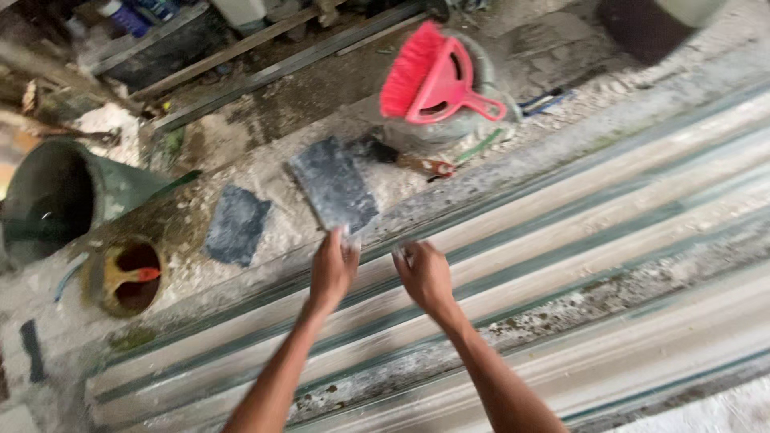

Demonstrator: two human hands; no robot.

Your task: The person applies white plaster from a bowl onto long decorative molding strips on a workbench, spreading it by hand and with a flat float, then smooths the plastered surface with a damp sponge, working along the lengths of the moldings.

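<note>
The left hand (333, 269) lay fingers extended, fingertips touching the near edge of a dark grey rectangular flat slab (333, 184). The right hand (423, 274) rested just beside it, fingers loosely curled, holding nothing visible — motion blur limited certainty. The slab lay directly ahead, its long axis running away and slightly leftward, nearer the left hand. Both hands were over a pale corrugated metal sheet (577, 265). Beyond it — dusty rubble and a pink hand brush (437, 76).
</note>
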